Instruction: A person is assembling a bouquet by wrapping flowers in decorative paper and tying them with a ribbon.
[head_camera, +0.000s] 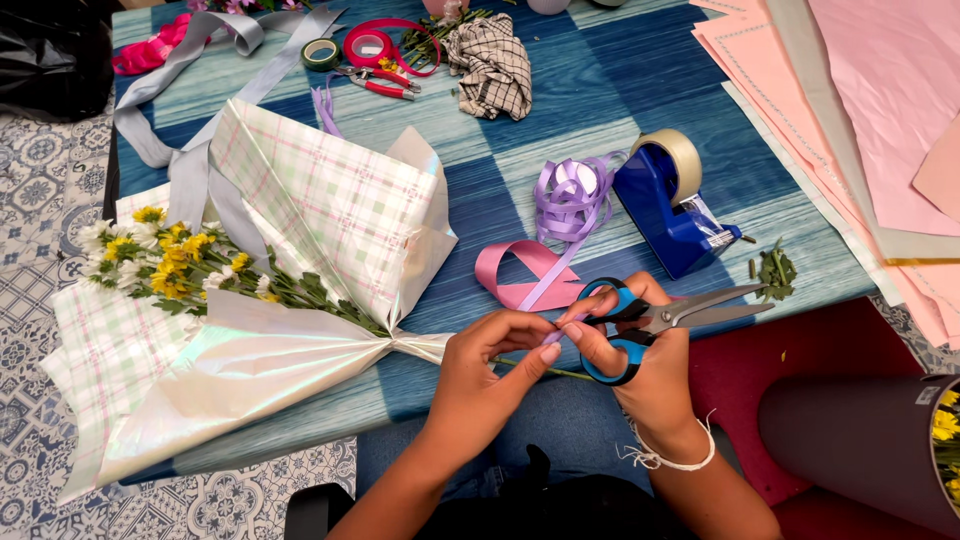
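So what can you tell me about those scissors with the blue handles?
The scissors have blue and black plastic loop handles and plain grey metal blades. The right hand holds them, fingers through the loops, with the blades nearly closed and pointing right, over the edge of the blue table. The left hand meets the right at the handles, pinching a thin lilac ribbon. Whether the ribbon touches the scissors is hard to tell.

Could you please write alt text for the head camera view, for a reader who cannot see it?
A person's left hand pinches a lilac ribbon while the right hand holds blue-handled scissors over a blue table. To the left lies a bouquet of yellow and white flowers in checked and iridescent paper; a blue tape dispenser stands behind the hands.
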